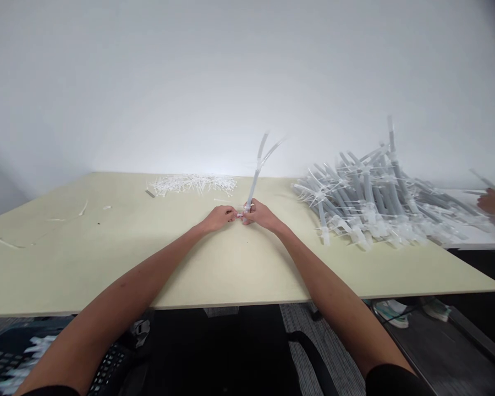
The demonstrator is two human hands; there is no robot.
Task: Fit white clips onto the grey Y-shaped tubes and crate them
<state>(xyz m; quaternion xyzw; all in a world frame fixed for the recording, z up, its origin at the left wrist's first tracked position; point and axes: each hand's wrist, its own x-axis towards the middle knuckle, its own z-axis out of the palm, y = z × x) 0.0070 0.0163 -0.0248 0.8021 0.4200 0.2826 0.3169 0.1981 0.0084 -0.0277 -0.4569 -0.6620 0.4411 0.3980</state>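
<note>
The left hand (218,218) and right hand (262,215) are together, both clamped on the lower end of a forked plastic tube (253,187). Its long axis points away from the person, tilting slightly right, above the middle of the desk (148,275).

Tube heap (367,198) right on table (66,264); plastic strip pile (192,185) behind, centre.

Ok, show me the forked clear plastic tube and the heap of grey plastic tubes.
Forked clear plastic tube (253,187), head view, on its stem.
Heap of grey plastic tubes (367,190), head view, on its middle.
</note>
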